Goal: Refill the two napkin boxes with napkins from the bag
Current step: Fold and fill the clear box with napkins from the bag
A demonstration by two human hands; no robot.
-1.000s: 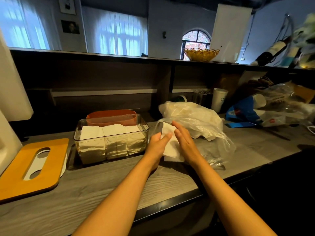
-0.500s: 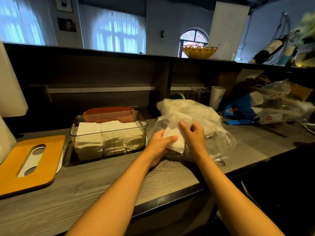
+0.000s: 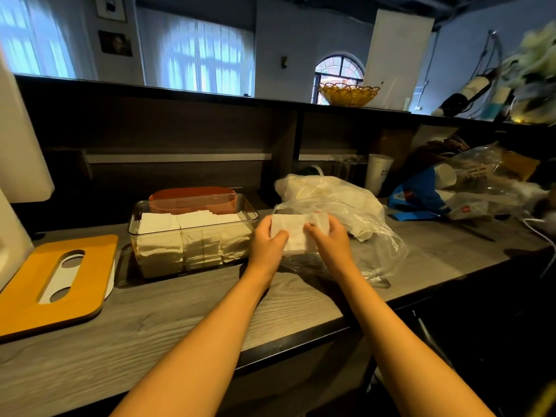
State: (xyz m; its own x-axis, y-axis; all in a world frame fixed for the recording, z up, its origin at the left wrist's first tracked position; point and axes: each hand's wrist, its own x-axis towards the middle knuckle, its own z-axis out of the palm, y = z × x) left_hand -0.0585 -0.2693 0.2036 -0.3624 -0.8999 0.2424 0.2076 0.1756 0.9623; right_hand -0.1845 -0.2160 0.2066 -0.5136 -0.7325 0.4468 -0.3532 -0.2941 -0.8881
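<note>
Both hands hold one stack of napkins point(image 3: 298, 234) above the counter point(image 3: 186, 314), just in front of the bag point(image 3: 340, 206): the left hand point(image 3: 266, 246) grips its left end, the right hand point(image 3: 331, 243) its right end, fingers curled round it. The clear box point(image 3: 192, 233) sits just left, already well filled with three rows; an orange box point(image 3: 192, 200) stands behind it. To do this well, keep the stack squared and pinched evenly, carry it level, then lower it upright into whatever gap remains, or into the orange box, so no sheets fan out.
</note>
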